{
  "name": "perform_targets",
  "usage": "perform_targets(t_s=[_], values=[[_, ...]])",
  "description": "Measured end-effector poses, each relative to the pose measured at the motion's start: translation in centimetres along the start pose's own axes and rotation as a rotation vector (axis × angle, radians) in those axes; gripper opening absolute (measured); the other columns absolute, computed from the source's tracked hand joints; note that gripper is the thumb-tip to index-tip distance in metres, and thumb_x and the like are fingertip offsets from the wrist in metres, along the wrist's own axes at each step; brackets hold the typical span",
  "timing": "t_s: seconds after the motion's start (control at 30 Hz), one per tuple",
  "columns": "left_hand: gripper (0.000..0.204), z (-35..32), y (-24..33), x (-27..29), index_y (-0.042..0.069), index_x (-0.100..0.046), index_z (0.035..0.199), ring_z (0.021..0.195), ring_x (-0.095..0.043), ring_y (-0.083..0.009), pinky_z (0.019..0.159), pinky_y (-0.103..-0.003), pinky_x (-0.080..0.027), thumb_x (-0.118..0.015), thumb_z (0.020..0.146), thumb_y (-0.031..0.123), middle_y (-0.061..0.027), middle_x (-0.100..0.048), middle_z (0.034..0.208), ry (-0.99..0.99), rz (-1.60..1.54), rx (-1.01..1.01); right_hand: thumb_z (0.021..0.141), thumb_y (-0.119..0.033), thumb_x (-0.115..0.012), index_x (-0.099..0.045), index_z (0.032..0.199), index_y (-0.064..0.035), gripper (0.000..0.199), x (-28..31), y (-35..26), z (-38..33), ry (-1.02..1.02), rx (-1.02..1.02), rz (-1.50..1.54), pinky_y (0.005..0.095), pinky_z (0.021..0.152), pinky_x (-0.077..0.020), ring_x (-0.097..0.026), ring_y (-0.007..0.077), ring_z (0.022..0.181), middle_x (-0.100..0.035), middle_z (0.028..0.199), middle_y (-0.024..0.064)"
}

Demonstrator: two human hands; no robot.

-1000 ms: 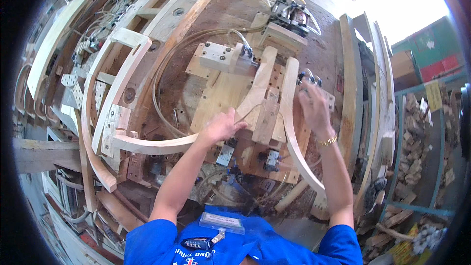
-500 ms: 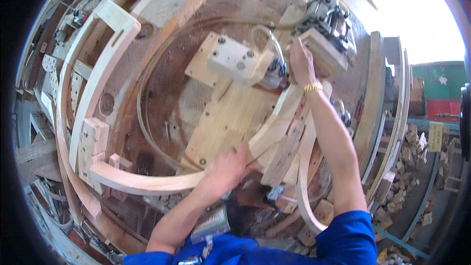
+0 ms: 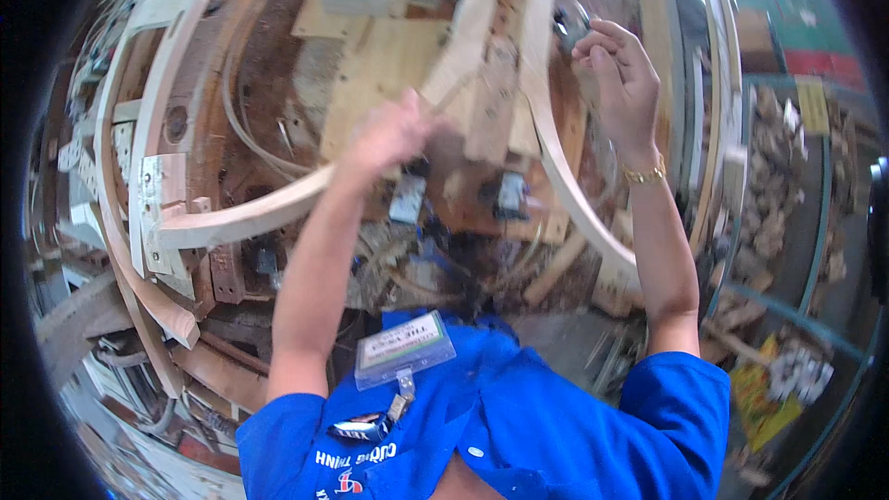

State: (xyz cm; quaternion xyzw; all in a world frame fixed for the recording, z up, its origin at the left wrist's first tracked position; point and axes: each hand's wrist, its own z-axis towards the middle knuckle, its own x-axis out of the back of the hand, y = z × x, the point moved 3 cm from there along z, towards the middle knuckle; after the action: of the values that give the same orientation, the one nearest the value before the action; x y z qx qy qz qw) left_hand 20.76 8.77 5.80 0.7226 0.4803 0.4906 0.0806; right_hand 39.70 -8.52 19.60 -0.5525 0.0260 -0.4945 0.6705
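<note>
Left hand (image 3: 394,134) presses flat on curved wooden strip (image 3: 250,213), nine o'clock of jig block (image 3: 398,74). Right hand (image 3: 616,74) pinches clamp lever (image 3: 569,23), two o'clock. Seating step, likely; next needs firm clamping.

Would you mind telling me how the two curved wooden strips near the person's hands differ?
The left strip lies nearly crosswise, sweeping from a pale bracket up toward the left hand, which rests on it. The right strip runs almost lengthwise, bowing down below the right hand, which does not touch it and is raised at a metal fitting. Both are pale, bent wood.
</note>
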Motion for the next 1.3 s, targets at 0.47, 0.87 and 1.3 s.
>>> perform_targets(t_s=[0.47,0.87,1.3], values=[[0.07,1.4,-1.0,-0.2,-0.005,-0.051,0.111,0.107,-0.058,-0.0488,0.089,-0.051,-0.045,-0.05,0.092,0.062,-0.036,-0.06,0.109,0.124,0.053,-0.191,0.091,-0.002,-0.059,-0.064,0.105,0.005,0.017,1.2,-1.1,-34.4,0.165,-0.787,0.076,0.0264,0.062,-0.0536,-0.068,0.0141,0.069,-0.069,0.081,0.0114],[0.071,-0.8,0.7,0.6,-0.002,-0.051,0.125,0.113,-0.057,-0.0454,0.095,-0.05,-0.044,-0.051,0.091,0.061,-0.0314,-0.06,0.118,0.151,0.203,-0.098,0.082,-0.012,-0.068,-0.038,0.141,-0.0054,0.067,2.5,2.8,-18.4,-0.114,-0.147,-0.699,0.0466,0.079,-0.0524,-0.065,0.0387,0.091,-0.065,0.104,0.0215],[0.068,-1.0,0.7,0.3,-0.001,-0.045,0.12,0.098,-0.06,-0.0513,0.085,-0.055,-0.046,-0.05,0.092,0.062,-0.0325,-0.064,0.096,0.199,0.301,-0.137,0.085,-0.003,-0.052,-0.017,0.152,-0.0078,0.077,0.4,5.3,-16.3,-0.56,-0.586,-0.663,0.0482,0.079,-0.0529,-0.067,0.0402,0.09,-0.068,0.094,0.0259]])
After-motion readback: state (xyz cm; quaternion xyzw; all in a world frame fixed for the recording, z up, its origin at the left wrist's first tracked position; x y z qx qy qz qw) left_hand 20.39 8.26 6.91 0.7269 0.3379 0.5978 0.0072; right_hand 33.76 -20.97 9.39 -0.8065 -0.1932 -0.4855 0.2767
